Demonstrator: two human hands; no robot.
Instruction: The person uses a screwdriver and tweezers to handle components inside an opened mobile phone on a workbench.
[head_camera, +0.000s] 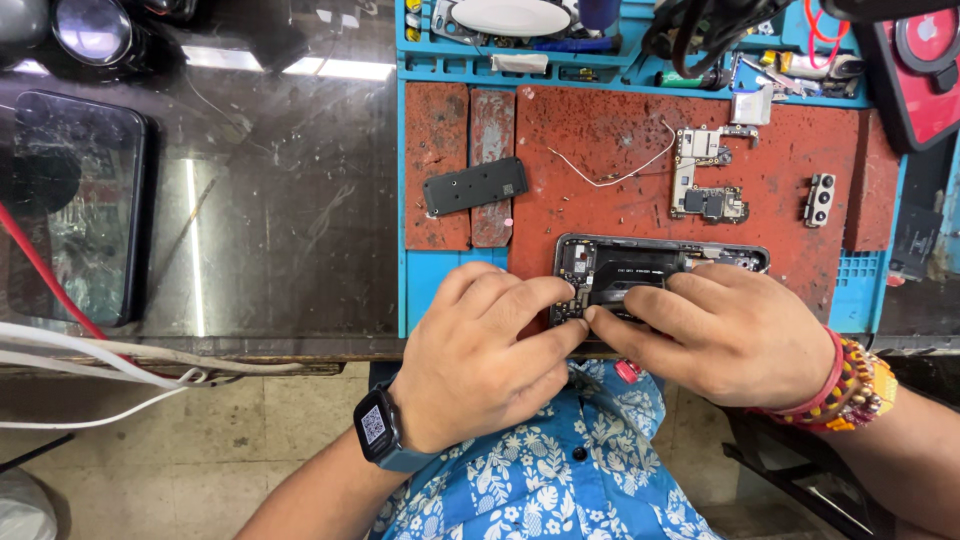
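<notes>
An opened black phone (640, 262) lies face down at the near edge of a worn red and blue repair mat (600, 140), its insides showing. My left hand (480, 350), with a dark watch on the wrist, rests on the phone's left end, fingers curled against its lower edge. My right hand (730, 335), wearing beaded bracelets, covers the phone's lower right part, and its fingers press on the middle. The fingertips of both hands meet at the phone's lower edge. What lies under them is hidden.
On the mat lie a black cover plate (475, 185), a circuit board (705, 180), a white wire (620, 170) and a camera module (820, 198). A tool tray (560, 40) stands behind. Another black phone (75, 205) and white cables (100, 360) are at the left.
</notes>
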